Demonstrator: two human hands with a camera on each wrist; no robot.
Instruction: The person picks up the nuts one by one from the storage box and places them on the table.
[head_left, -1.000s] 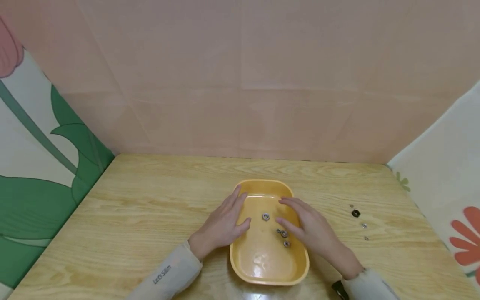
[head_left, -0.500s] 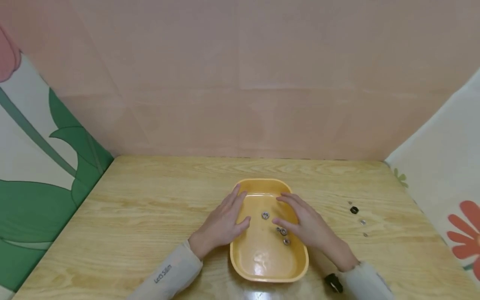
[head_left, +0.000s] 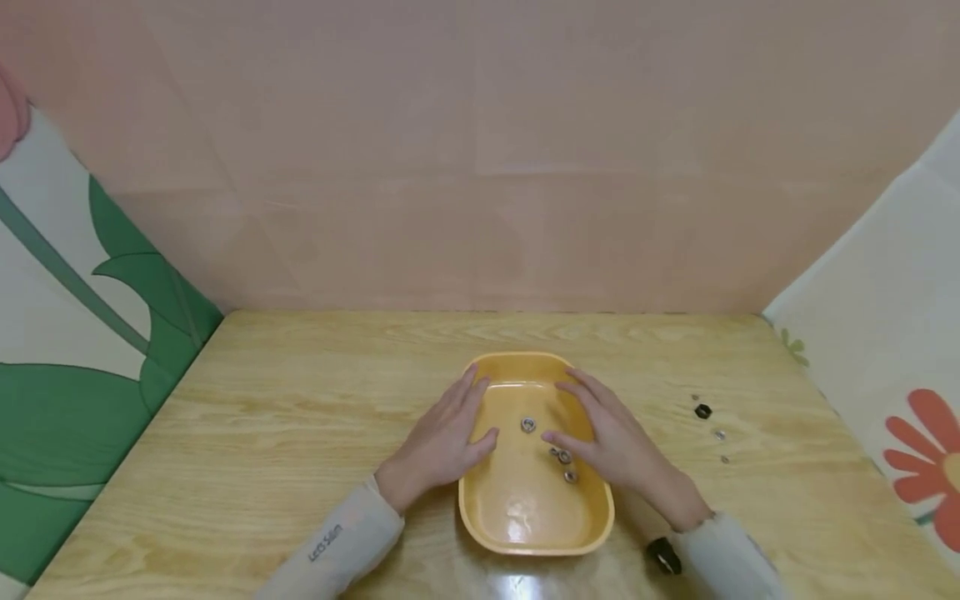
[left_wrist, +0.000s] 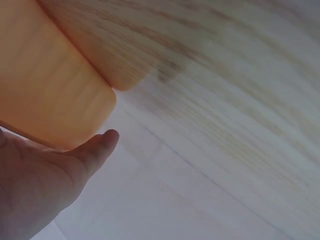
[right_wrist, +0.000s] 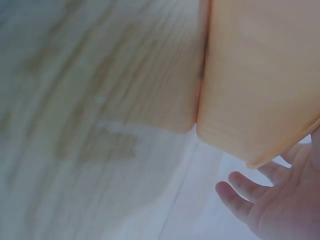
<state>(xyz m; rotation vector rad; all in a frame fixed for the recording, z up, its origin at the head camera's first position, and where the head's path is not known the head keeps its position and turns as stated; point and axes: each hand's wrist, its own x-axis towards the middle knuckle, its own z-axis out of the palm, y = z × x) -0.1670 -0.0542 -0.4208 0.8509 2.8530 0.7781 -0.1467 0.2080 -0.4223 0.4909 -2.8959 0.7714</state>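
A yellow plastic tray lies on the wooden table, its long side pointing away from me. My left hand rests over its left rim, fingers extended and thumb over the inside. Across from it, my right hand lies over the right rim with fingers spread. Neither hand holds any small part. Inside the tray are a metal nut and several small metal pieces near my right thumb. The wrist views show the tray's outer wall beside the left hand, and the right hand's fingers spread below the tray.
To the tray's right, a black hex nut lies on the table among tiny metal pieces. A dark object sits by the right sleeve. Pink cloth hangs behind, with patterned cloth on both sides.
The head view has shifted slightly, so the table things appear higher and further left. My right hand has moved a little forward along the rim; the left hand stays nearly the same.
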